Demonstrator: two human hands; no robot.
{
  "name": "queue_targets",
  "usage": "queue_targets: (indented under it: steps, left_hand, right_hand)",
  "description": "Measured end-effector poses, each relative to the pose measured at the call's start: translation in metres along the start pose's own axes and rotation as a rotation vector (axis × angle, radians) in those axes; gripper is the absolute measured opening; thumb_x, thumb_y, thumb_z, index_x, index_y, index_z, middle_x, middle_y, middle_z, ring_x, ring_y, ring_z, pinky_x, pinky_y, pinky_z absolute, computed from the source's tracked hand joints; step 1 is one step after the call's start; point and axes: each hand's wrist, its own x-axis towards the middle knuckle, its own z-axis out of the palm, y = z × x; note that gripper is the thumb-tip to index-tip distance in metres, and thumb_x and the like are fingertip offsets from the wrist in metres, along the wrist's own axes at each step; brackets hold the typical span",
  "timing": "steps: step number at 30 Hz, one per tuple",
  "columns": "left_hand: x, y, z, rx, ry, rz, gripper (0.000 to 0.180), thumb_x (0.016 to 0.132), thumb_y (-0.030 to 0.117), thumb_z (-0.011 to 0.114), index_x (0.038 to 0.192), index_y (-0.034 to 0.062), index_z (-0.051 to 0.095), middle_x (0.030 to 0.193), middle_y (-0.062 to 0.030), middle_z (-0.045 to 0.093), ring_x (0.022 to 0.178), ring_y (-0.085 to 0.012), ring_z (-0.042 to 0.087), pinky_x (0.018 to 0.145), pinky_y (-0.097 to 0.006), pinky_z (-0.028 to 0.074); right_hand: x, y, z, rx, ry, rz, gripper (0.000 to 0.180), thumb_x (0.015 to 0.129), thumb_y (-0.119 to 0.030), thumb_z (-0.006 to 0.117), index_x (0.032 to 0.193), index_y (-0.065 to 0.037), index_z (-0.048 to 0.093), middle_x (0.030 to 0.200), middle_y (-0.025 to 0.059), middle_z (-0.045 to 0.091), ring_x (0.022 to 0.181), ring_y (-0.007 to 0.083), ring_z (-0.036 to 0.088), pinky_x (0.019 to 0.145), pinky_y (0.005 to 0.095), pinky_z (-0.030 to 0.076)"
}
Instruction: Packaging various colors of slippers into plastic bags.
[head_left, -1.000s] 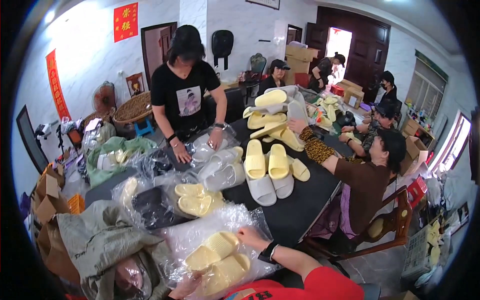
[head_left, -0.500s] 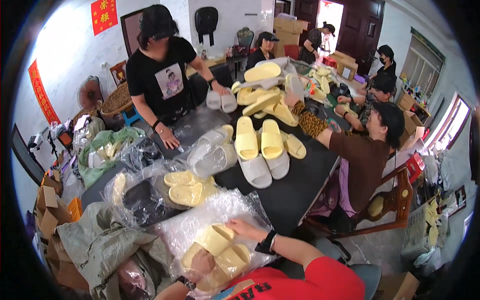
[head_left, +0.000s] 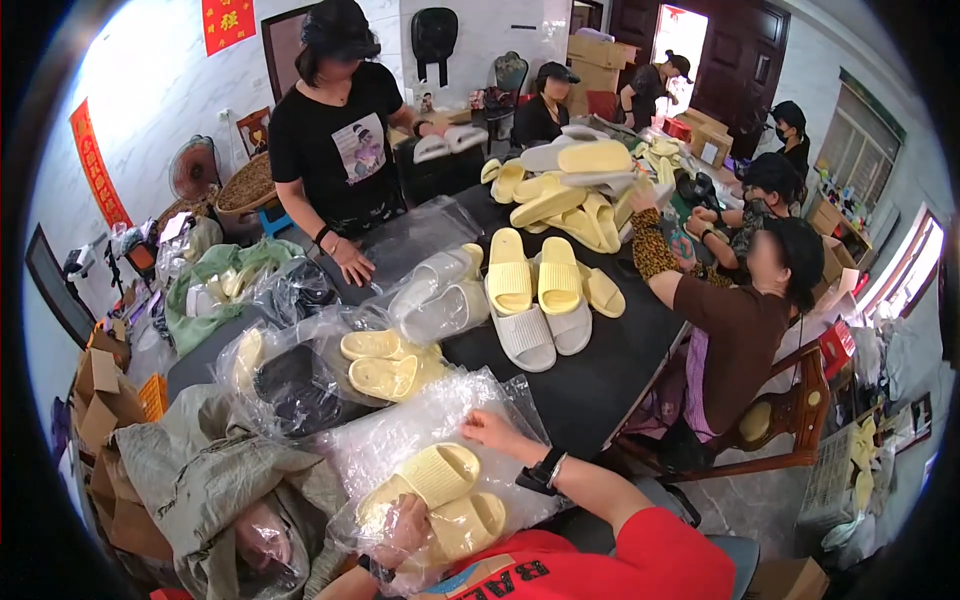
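Note:
A pair of yellow slide slippers (head_left: 440, 475) lies inside clear plastic at the table's near edge. My left hand (head_left: 403, 525) grips them at their lower left, its fingers curled against the soles. Beneath and beyond them spreads a stack of clear plastic bags (head_left: 380, 432). My right hand (head_left: 490, 432) is over this stack, just past the slippers, fingers bent and close together; whether they pinch a film edge is too small to tell. Farther off, two yellow slides (head_left: 510, 275) rest on top of a grey pair (head_left: 525, 337).
Bagged yellow slippers (head_left: 385, 375) and bagged grey slippers (head_left: 440, 308) lie left of centre on the black table (head_left: 600, 365). Several loose slippers pile up (head_left: 575, 195) beyond. A grey-green sack (head_left: 220, 470) bulges at the near left. Co-workers stand and sit around the table.
My right hand has moved off the slipper's strap, away from me over the bags. My left hand keeps its hold. The standing co-worker across has lifted a grey pair off the table.

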Motion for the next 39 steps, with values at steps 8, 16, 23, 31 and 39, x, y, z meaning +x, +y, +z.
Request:
queue_targets:
  steps: [8,16,23,31,39]
  left_hand:
    - [-0.007,-0.022,0.014,0.007,-0.085,-0.179,0.015,0.067,0.013,0.057,0.077,0.0014,0.055,0.084,-0.0173,0.056,0.083,-0.0357,0.052,0.072,-0.045,0.041]
    - [-0.074,-0.033,-0.018,-0.024,0.266,-0.402,0.017,0.080,0.013,0.047,0.091,0.0013,0.054,0.091,-0.0187,0.053,0.086,-0.0351,0.051,0.074,-0.040,0.043]
    - [-0.129,-0.007,-0.197,-0.333,1.104,-0.544,0.033,0.087,0.012,0.052,0.118,-0.0007,0.052,0.109,-0.0084,0.060,0.101,-0.0194,0.055,0.088,-0.032,0.043]
    - [-0.256,-0.056,-0.361,-0.245,1.297,-0.865,0.018,0.079,0.018,0.050,0.087,0.0046,0.059,0.064,-0.0002,0.052,0.055,-0.0131,0.048,0.049,-0.028,0.038]
    - [-0.059,0.031,-0.173,-0.904,0.640,-0.652,0.027,0.089,0.005,0.044,0.111,-0.0034,0.055,0.106,-0.0069,0.060,0.089,-0.0135,0.059,0.076,-0.026,0.048]
  right_hand:
    - [0.001,-0.001,-0.054,0.325,0.404,0.016,0.014,0.087,-0.019,0.055,0.090,-0.005,0.054,0.069,0.0003,0.055,0.056,0.0074,0.050,0.049,0.0229,0.043]
    - [0.007,-0.012,-0.068,-0.503,0.589,-0.506,0.021,0.087,-0.018,0.050,0.067,-0.012,0.051,0.055,-0.0056,0.042,0.044,0.0078,0.040,0.039,0.0261,0.031]
    - [0.029,0.062,-0.148,0.267,0.549,0.058,0.016,0.088,-0.028,0.048,0.079,-0.017,0.042,0.060,-0.0030,0.032,0.039,0.0079,0.029,0.030,0.0229,0.022]
    - [0.015,0.007,-0.097,0.211,0.401,0.084,0.010,0.087,-0.022,0.050,0.080,-0.014,0.048,0.058,-0.0045,0.039,0.046,0.0055,0.038,0.036,0.0212,0.028]
    - [-0.017,0.002,-0.064,0.182,0.466,0.031,0.073,0.082,-0.029,0.062,0.136,-0.014,0.017,0.111,0.0087,0.046,0.078,0.0138,0.049,0.060,0.0277,0.042]
